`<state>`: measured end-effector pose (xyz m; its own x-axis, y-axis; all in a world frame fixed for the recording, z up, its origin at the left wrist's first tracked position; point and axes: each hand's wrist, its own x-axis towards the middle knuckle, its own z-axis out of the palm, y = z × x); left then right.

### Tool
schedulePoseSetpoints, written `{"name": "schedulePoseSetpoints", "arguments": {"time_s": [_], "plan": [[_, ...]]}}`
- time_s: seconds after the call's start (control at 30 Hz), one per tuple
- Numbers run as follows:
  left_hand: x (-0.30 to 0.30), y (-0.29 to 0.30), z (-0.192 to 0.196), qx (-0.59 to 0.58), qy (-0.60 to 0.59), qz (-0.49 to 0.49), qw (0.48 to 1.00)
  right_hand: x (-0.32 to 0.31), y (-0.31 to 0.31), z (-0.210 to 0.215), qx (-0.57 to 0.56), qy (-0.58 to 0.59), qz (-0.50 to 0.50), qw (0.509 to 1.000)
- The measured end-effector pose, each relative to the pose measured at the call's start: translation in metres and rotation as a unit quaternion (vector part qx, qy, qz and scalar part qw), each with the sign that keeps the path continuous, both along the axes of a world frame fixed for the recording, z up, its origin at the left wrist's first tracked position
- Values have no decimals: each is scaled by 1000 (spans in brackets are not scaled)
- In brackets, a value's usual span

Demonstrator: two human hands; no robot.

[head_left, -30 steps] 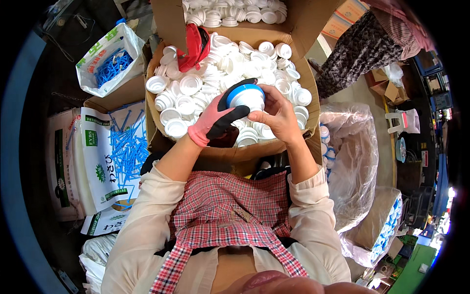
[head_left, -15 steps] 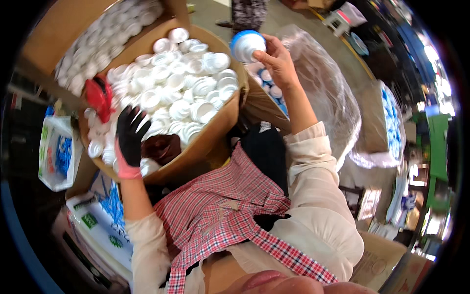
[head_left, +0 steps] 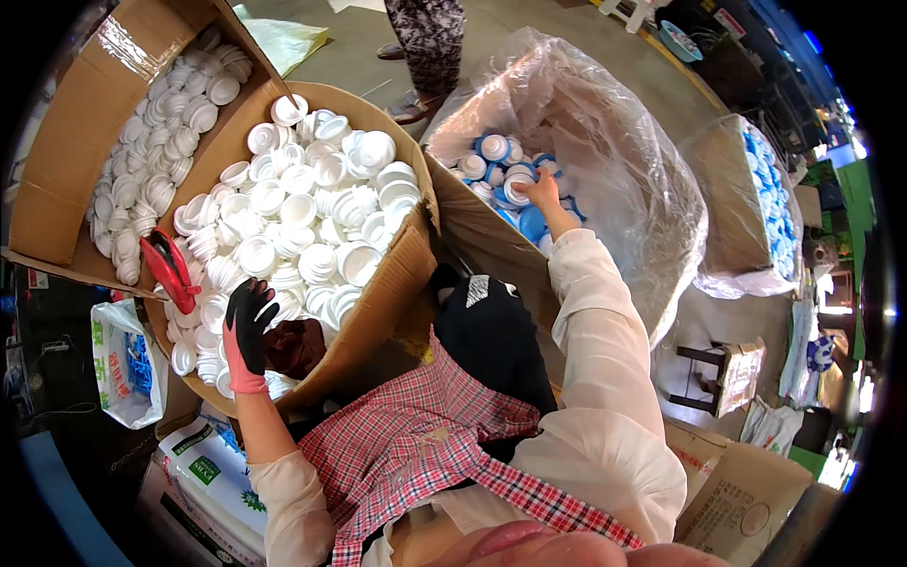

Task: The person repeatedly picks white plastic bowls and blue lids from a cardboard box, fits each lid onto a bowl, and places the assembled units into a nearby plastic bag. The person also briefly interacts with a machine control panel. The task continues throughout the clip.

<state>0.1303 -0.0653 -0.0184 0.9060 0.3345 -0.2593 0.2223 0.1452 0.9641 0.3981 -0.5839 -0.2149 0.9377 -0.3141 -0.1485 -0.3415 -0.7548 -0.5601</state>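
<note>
My left hand [head_left: 248,335], in a black glove with a pink cuff, is open above a large carton [head_left: 402,269] heaped with white ribbed plastic caps [head_left: 316,262]. Its fingers are a little apart, with nothing between them. Beside it a dark brown crumpled piece [head_left: 294,347] lies on the caps. My bare right hand [head_left: 543,192] reaches into a plastic-lined box [head_left: 487,215] at the right. Thumb and fingers are closed on a white cap with a blue rim [head_left: 519,182], low among similar caps.
A red object [head_left: 170,272] lies at the carton's left side. Behind stands another carton [head_left: 57,203] of white caps. Clear plastic film [head_left: 614,142] rises around the right box. A person's legs [head_left: 425,47] stand beyond. A small stool [head_left: 723,378] is at the right.
My right hand has moved down into the lined box with the blue-rimmed cap, from where it was held up. My left hand stays over the white caps. The view has shifted.
</note>
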Motion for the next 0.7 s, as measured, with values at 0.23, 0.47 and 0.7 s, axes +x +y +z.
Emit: {"name": "schedulePoseSetpoints", "arguments": {"time_s": [0.23,0.47,0.7], "plan": [[10,-7,-3,6,16,-8,1000,41,13,-56,12,26,-2,1000],[6,-4,-4,22,-34,-18,999,49,-7,-41,-39,-93,137,985],[-29,-8,14,324,-85,22,942,-8,97,132,182,-118,300,929]]}}
